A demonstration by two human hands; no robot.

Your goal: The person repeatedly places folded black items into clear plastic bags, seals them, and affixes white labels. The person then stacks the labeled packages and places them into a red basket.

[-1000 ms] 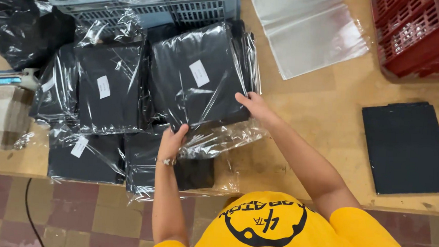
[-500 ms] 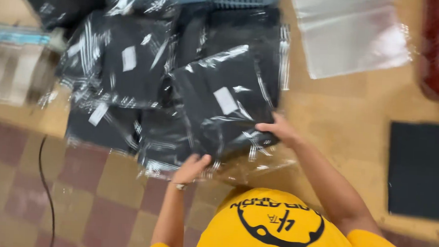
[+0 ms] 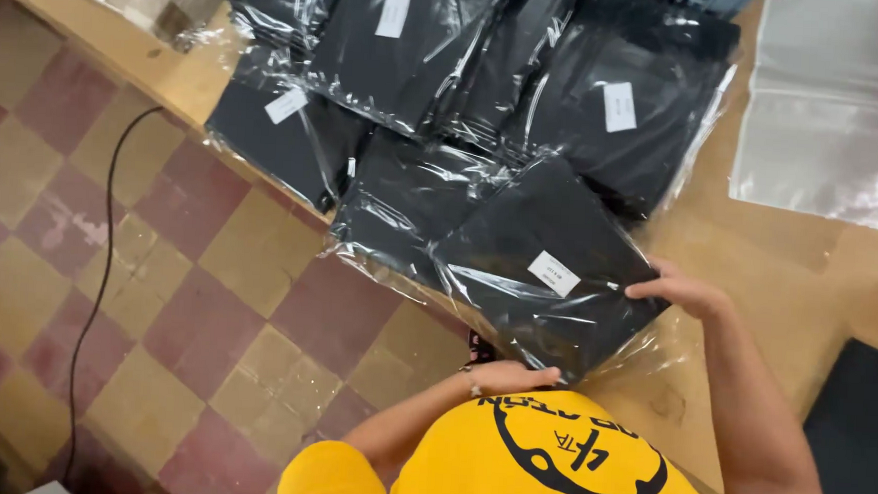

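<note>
Bagged black garment [image 3: 548, 273] held at desk [image 3: 759, 264] edge atop similar packs [image 3: 402, 190]; left hand [image 3: 512, 377] grips near corner, right hand [image 3: 679, 288] far edge. Judged light, floppy, film slippery; best pinched at opposite edges.

1. A light wooden table [image 3: 759, 254] runs diagonally across the view, its edge above a red and tan checkered floor [image 3: 156, 292].
2. Overlapping black garments sealed in clear plastic bags [image 3: 486, 109] cover most of it.
3. Empty clear bags [image 3: 837, 108] lie at the upper right.
4. A flat black piece [image 3: 865, 430] lies at the lower right.
</note>
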